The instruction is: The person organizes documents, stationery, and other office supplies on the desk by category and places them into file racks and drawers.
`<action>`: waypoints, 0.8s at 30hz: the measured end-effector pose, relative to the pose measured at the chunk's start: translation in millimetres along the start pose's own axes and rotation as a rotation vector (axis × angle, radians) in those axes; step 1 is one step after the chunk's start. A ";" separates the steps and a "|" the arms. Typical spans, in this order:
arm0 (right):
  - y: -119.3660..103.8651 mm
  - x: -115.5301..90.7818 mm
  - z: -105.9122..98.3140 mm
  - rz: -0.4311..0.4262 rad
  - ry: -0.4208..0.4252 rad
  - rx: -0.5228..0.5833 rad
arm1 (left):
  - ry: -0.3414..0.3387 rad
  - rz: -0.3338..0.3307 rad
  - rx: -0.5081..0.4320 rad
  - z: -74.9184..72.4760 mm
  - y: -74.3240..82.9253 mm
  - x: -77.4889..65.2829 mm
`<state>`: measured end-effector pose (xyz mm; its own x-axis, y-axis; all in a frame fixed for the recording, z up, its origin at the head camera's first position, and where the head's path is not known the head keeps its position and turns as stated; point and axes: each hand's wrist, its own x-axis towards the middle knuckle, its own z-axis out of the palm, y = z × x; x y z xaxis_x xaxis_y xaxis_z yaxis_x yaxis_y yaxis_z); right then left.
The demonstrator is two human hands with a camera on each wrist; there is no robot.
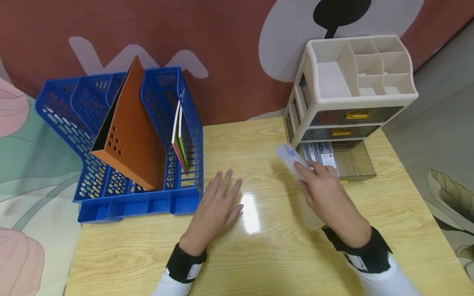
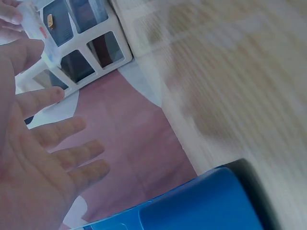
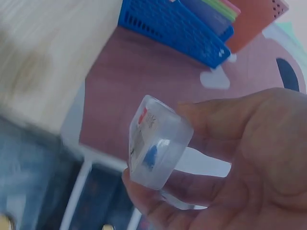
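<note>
My right hand [image 1: 331, 193] pinches a small translucent plastic case [image 1: 289, 157] between thumb and fingers, in front of the pulled-out bottom drawer [image 1: 357, 162]. In the right wrist view the case [image 3: 163, 148] shows a printed label and something blue. Packaged items [image 1: 321, 152] with a white label lie in that drawer, partly hidden by the right hand. Fingers spread, my left hand [image 1: 214, 201] is over the table beside the front right corner of the blue desk file rack [image 1: 138, 203]; nothing is in it.
A cream drawer organizer [image 1: 314, 92] with open top compartments stands at the back right, its upper two drawers pushed in. The rack holds an orange file holder [image 1: 135, 139] and thin booklets [image 1: 178, 139]. Patterned cloth [image 1: 237, 53] hangs behind the wooden table [image 1: 244, 144].
</note>
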<state>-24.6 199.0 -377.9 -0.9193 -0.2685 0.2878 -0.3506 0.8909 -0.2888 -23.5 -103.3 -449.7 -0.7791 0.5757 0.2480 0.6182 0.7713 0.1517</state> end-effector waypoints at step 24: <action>107.0 -8.4 -20.7 0.153 -0.077 -0.240 | -0.072 0.059 0.001 0.5 11.7 15.3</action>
<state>-50.7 304.1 -392.3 -0.9723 -0.1431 0.1850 -0.1630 0.9818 -0.0971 -28.2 -85.4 -444.6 -0.7469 0.6380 0.1874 0.6630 0.7358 0.1377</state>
